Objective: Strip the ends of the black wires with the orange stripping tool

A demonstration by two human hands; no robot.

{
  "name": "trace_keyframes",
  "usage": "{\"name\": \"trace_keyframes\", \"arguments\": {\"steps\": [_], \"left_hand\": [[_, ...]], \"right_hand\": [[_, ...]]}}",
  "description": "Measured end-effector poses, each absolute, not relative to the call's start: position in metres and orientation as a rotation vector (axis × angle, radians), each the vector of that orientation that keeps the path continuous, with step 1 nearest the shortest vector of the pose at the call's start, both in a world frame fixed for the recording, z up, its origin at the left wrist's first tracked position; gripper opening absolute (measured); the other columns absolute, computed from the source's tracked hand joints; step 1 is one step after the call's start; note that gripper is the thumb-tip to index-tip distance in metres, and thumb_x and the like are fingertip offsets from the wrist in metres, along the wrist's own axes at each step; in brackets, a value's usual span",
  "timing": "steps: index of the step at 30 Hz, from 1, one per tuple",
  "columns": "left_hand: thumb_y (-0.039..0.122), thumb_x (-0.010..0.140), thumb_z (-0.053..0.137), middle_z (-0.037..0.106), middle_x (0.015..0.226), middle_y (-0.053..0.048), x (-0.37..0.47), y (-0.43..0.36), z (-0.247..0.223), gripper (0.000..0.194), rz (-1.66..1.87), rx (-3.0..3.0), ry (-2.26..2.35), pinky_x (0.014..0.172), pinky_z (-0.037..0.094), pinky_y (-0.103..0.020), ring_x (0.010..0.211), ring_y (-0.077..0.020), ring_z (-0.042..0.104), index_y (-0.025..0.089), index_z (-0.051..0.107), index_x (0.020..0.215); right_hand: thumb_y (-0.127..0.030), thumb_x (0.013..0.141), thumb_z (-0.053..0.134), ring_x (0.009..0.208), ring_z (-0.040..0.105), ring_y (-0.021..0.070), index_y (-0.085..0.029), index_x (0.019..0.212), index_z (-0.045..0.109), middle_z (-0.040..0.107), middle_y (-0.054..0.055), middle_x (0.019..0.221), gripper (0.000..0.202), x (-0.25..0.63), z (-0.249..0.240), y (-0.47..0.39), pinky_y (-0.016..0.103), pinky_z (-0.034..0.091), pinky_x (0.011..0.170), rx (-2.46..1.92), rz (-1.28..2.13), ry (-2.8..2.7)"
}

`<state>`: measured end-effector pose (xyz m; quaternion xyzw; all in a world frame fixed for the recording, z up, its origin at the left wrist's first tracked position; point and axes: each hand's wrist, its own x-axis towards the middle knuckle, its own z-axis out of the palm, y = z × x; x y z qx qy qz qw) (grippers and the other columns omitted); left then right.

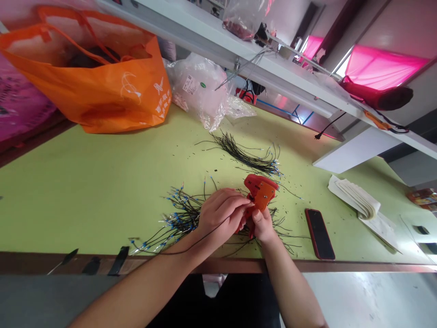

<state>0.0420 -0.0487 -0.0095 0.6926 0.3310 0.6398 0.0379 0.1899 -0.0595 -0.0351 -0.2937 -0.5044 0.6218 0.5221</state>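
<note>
My right hand [262, 225] is closed round the handles of a red and orange wire stripper [261, 191], held above the table. My left hand [221, 214] pinches a thin black wire [201, 238] close to the tool's jaws; the wire trails back over my left wrist. Whether its tip sits inside the jaws is hidden by my fingers. Under both hands lies a loose heap of black wires [184, 216], many with blue ends at the left. Farther back, a second bundle of black wires [242, 152] has blue tips on its right side.
A phone [320, 234] and folded papers [355, 200] lie to the right. At the back left stand an orange bag [119, 95] and a clear plastic bag [201, 89]. A white shelf [290, 75] crosses above the green table [85, 191]. Small black scraps are scattered about.
</note>
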Motion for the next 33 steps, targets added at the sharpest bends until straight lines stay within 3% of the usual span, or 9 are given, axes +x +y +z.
{"name": "trace_keyframes", "arguments": {"steps": [4,10,15,20,23,26,29,33], "left_hand": [[0.008,0.09,0.065,0.077,0.082,0.0,0.042,-0.048,-0.008,0.016,1.971,2.126,1.009,0.082,0.062,-0.028,0.078,-0.0149,0.075,0.023,0.071,0.092],[0.009,0.091,0.067,0.077,0.081,-0.001,0.041,-0.048,-0.004,0.013,1.959,2.115,0.991,0.079,0.061,-0.027,0.078,-0.0149,0.074,0.022,0.07,0.091],[0.013,0.089,0.074,0.076,0.081,-0.002,0.041,-0.049,0.0,0.009,1.929,1.934,0.973,0.074,0.06,-0.023,0.077,-0.0134,0.074,0.02,0.07,0.087],[0.017,0.089,0.074,0.076,0.078,-0.002,0.039,-0.05,-0.002,0.007,1.862,1.749,0.937,0.072,0.059,-0.025,0.075,-0.0147,0.073,0.021,0.074,0.083],[0.029,0.084,0.078,0.075,0.075,-0.003,0.044,-0.046,-0.007,0.01,1.658,1.429,0.932,0.068,0.058,-0.026,0.071,-0.0158,0.071,0.021,0.075,0.08],[0.041,0.071,0.088,0.071,0.068,-0.002,0.06,-0.041,-0.012,0.028,1.354,0.981,0.923,0.063,0.056,-0.026,0.064,-0.0153,0.067,0.019,0.073,0.076],[0.042,0.058,0.095,0.068,0.068,0.0,0.086,-0.042,-0.018,0.041,1.074,0.604,0.887,0.064,0.056,-0.025,0.059,-0.012,0.064,0.016,0.07,0.077],[0.045,0.075,0.084,0.069,0.075,-0.003,0.117,-0.051,-0.021,0.035,0.756,0.494,0.905,0.063,0.056,-0.024,0.059,-0.0108,0.063,0.015,0.067,0.08]], "right_hand": [[-0.074,0.078,0.073,0.042,0.056,0.0169,-0.022,0.071,0.06,0.057,-0.001,0.05,0.055,0.188,-0.035,-0.059,0.032,0.051,0.042,-0.753,1.488,-1.22],[-0.074,0.079,0.073,0.035,0.041,0.0114,-0.022,0.061,0.053,0.043,-0.006,0.043,0.058,0.185,-0.035,-0.056,0.026,0.04,0.035,-0.726,1.45,-1.151],[-0.072,0.084,0.07,0.038,0.032,0.0086,-0.023,0.068,0.053,0.037,-0.009,0.05,0.054,0.195,-0.018,-0.051,0.025,0.043,0.04,-0.577,1.441,-0.968],[-0.064,0.084,0.075,0.05,0.04,0.0129,-0.024,0.079,0.059,0.044,-0.006,0.06,0.044,0.2,-0.008,-0.051,0.032,0.052,0.055,-0.53,1.41,-0.969],[-0.062,0.084,0.075,0.052,0.04,0.0136,-0.024,0.083,0.061,0.045,-0.005,0.063,0.041,0.206,-0.004,-0.052,0.034,0.052,0.058,-0.461,1.444,-0.964],[-0.062,0.086,0.072,0.047,0.033,0.0112,-0.024,0.08,0.058,0.04,-0.008,0.059,0.041,0.223,0.002,-0.053,0.03,0.047,0.052,-0.313,1.55,-0.937],[-0.063,0.086,0.072,0.04,0.024,0.0096,-0.025,0.074,0.051,0.033,-0.011,0.051,0.044,0.242,0.007,-0.054,0.026,0.041,0.044,-0.174,1.564,-0.931],[-0.061,0.085,0.073,0.037,0.022,0.0084,-0.025,0.072,0.048,0.031,-0.012,0.048,0.046,0.25,0.01,-0.055,0.026,0.039,0.042,-0.11,1.539,-0.936]]}}
